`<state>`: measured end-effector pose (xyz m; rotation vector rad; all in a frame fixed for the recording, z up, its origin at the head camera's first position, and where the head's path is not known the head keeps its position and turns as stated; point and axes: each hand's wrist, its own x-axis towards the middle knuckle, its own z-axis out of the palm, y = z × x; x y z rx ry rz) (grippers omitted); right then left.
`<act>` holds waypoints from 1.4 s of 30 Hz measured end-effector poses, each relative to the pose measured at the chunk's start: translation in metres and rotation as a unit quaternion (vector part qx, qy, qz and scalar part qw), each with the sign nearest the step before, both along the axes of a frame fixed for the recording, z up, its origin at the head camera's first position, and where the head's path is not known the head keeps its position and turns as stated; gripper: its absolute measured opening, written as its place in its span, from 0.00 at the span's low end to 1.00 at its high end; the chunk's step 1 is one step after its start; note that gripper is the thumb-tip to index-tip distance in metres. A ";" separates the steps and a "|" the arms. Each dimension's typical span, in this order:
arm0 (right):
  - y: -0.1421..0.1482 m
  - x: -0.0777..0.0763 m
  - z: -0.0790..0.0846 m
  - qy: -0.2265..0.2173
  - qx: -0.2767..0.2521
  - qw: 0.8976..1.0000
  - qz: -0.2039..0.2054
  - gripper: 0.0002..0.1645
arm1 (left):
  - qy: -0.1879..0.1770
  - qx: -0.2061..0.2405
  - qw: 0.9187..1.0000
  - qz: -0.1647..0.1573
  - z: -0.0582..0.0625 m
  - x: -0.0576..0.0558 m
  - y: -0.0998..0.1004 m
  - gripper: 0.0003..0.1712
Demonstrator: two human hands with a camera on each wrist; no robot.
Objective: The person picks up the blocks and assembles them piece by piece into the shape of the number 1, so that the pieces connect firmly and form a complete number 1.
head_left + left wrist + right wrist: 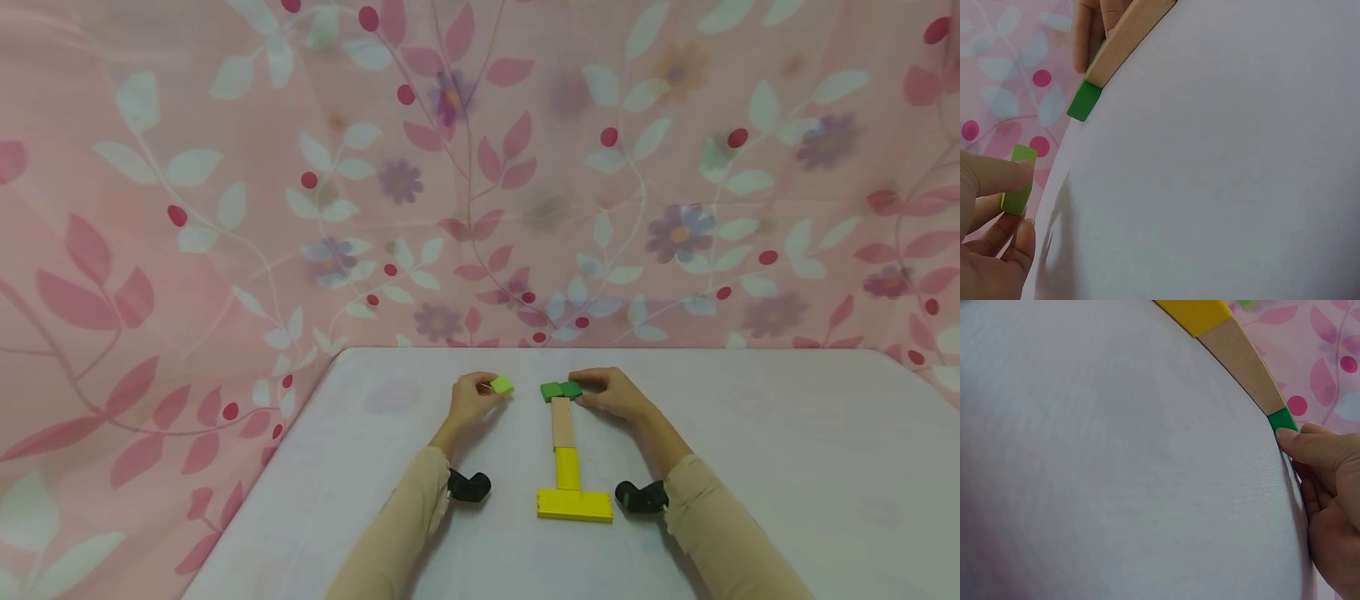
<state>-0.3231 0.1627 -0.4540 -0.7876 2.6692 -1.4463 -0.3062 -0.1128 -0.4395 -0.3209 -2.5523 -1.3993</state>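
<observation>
Between thumb and fingers, my left hand (471, 402) pinches a lime-green block (502, 385), raised over the white cloth in the left wrist view. My right hand (617, 395) pinches a dark green block (572, 390), its thumb on the near side. That block lies against a second green block (551, 392), and both sit at the far end of a plain wooden block (562, 423). Nearer to me, a yellow block (567, 468) continues the line down to a wide yellow block (574, 505) laid crosswise. The right fingers partly hide the dark green block in the right wrist view.
A white cloth covers the table (787, 467). Behind its far edge hangs a pink floral curtain (480, 183). Black wrist devices (469, 486) stick out inward from both sleeves, on either side of the yellow blocks.
</observation>
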 end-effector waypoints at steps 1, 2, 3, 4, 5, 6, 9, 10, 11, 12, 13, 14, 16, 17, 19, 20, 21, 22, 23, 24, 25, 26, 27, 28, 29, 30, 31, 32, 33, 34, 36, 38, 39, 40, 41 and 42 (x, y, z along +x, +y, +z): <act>0.000 0.000 0.000 -0.001 -0.001 1.000 0.000 0.26 | -0.004 0.001 1.000 -0.003 0.000 0.000 0.003 0.20; 0.000 -0.001 0.000 0.000 -0.002 1.000 0.001 0.26 | -0.008 0.001 1.000 -0.005 0.000 0.000 0.005 0.20; 0.000 -0.001 0.000 0.003 -0.002 1.000 0.002 0.26 | -0.009 -0.001 1.000 -0.006 0.000 0.000 0.007 0.20; 0.000 -0.001 0.000 0.004 -0.001 1.000 0.001 0.26 | -0.008 -0.003 1.000 -0.009 0.000 0.000 0.009 0.21; 0.000 -0.001 -0.001 0.006 -0.001 1.000 0.000 0.26 | -0.011 -0.004 1.000 -0.010 0.000 0.000 0.011 0.21; 0.000 -0.002 -0.001 0.009 0.001 1.000 0.000 0.26 | -0.014 -0.005 1.000 -0.012 -0.001 0.000 0.013 0.21; 0.000 -0.001 -0.001 0.008 0.002 1.000 -0.002 0.26 | -0.014 -0.012 1.000 -0.018 -0.002 -0.001 0.018 0.20; 0.000 -0.001 -0.001 0.006 -0.001 1.000 -0.003 0.26 | -0.013 -0.013 1.000 -0.021 -0.003 -0.001 0.020 0.20; 0.000 -0.001 -0.001 0.005 -0.004 1.000 -0.001 0.26 | -0.015 -0.013 1.000 -0.022 -0.003 -0.002 0.022 0.19; 0.000 0.000 -0.001 0.005 -0.006 1.000 0.001 0.26 | -0.014 -0.013 1.000 -0.024 -0.003 -0.002 0.023 0.19; 0.000 0.000 -0.001 0.005 -0.007 1.000 0.001 0.26 | -0.012 -0.014 1.000 -0.025 -0.003 -0.002 0.024 0.19; -0.001 0.000 -0.001 0.004 -0.010 1.000 0.001 0.26 | -0.010 -0.015 0.999 -0.026 -0.003 -0.002 0.026 0.19; -0.001 0.000 -0.001 0.003 -0.008 1.000 -0.001 0.26 | -0.012 -0.016 0.999 -0.025 -0.003 -0.003 0.028 0.18; -0.001 -0.001 -0.001 0.004 -0.004 1.000 -0.003 0.26 | -0.015 -0.016 0.999 -0.023 -0.003 -0.003 0.029 0.18; -0.001 -0.001 -0.001 0.007 0.003 1.000 -0.003 0.25 | -0.019 -0.019 0.999 -0.022 -0.004 -0.003 0.031 0.18; -0.001 -0.001 -0.001 0.005 0.002 1.000 -0.004 0.25 | -0.024 -0.020 0.999 -0.021 -0.003 -0.003 0.033 0.18; -0.001 -0.001 0.000 0.007 0.004 1.000 -0.004 0.25 | -0.026 -0.022 0.999 -0.020 -0.004 -0.004 0.034 0.18; -0.001 -0.001 -0.001 0.006 0.004 1.000 -0.005 0.25 | -0.026 -0.025 0.999 -0.020 -0.004 -0.004 0.035 0.18; -0.001 -0.001 0.000 0.005 0.002 1.000 -0.004 0.25 | -0.029 -0.027 0.999 -0.020 -0.004 -0.005 0.036 0.18; 0.000 -0.001 0.000 0.003 0.001 1.000 -0.004 0.26 | -0.029 -0.031 0.999 -0.020 -0.004 -0.005 0.037 0.18; 0.000 -0.001 -0.001 0.002 0.001 1.000 -0.004 0.26 | -0.031 -0.035 0.999 -0.019 -0.005 -0.006 0.038 0.18; 0.000 -0.002 -0.001 0.002 0.000 1.000 -0.005 0.26 | -0.029 -0.038 0.999 -0.020 -0.005 -0.006 0.039 0.19; 0.000 -0.002 -0.002 0.003 -0.001 1.000 -0.005 0.26 | -0.027 -0.042 0.999 -0.021 -0.005 -0.006 0.040 0.19; 0.001 -0.002 -0.003 0.002 -0.002 1.000 -0.004 0.26 | -0.029 -0.044 0.998 -0.021 -0.005 -0.006 0.041 0.19; 0.001 -0.003 -0.003 0.002 -0.005 1.000 -0.001 0.26 | -0.031 -0.048 0.998 -0.021 -0.005 -0.005 0.042 0.19; 0.001 -0.003 -0.003 0.003 -0.006 1.000 0.000 0.26 | -0.031 -0.051 0.998 -0.021 -0.005 -0.005 0.043 0.19; 0.000 -0.003 -0.004 0.006 -0.005 1.000 0.001 0.26 | -0.032 -0.055 0.998 -0.021 -0.004 -0.004 0.044 0.19; 0.000 -0.003 -0.004 0.007 -0.005 1.000 0.001 0.26 | -0.032 -0.060 0.997 -0.021 -0.004 -0.003 0.045 0.18; 0.000 -0.003 -0.003 0.005 -0.007 1.000 0.000 0.25 | -0.032 -0.066 0.997 -0.021 -0.004 -0.003 0.045 0.18; 0.000 -0.003 -0.003 0.002 -0.008 1.000 -0.001 0.25 | -0.029 -0.072 0.997 -0.022 -0.003 -0.003 0.046 0.18; 0.000 -0.003 -0.002 -0.001 -0.006 1.000 -0.003 0.25 | -0.023 -0.082 0.996 -0.023 -0.003 -0.003 0.047 0.19; 0.001 -0.003 -0.002 -0.006 -0.008 1.000 -0.004 0.25 | -0.016 -0.088 0.996 -0.025 -0.003 -0.003 0.048 0.19; 0.001 -0.003 -0.002 -0.008 -0.008 1.000 -0.003 0.26 | -0.013 -0.090 0.996 -0.027 -0.003 -0.003 0.049 0.19; 0.001 -0.003 -0.002 -0.008 -0.006 1.000 -0.002 0.26 | -0.011 -0.091 0.995 -0.028 -0.003 -0.003 0.049 0.19; 0.001 -0.004 -0.002 -0.008 -0.006 1.000 -0.001 0.26 | -0.012 -0.092 0.995 -0.028 -0.003 -0.004 0.049 0.19; 0.001 -0.004 -0.002 -0.008 -0.006 1.000 -0.001 0.26 | -0.012 -0.092 0.995 -0.028 -0.003 -0.004 0.049 0.19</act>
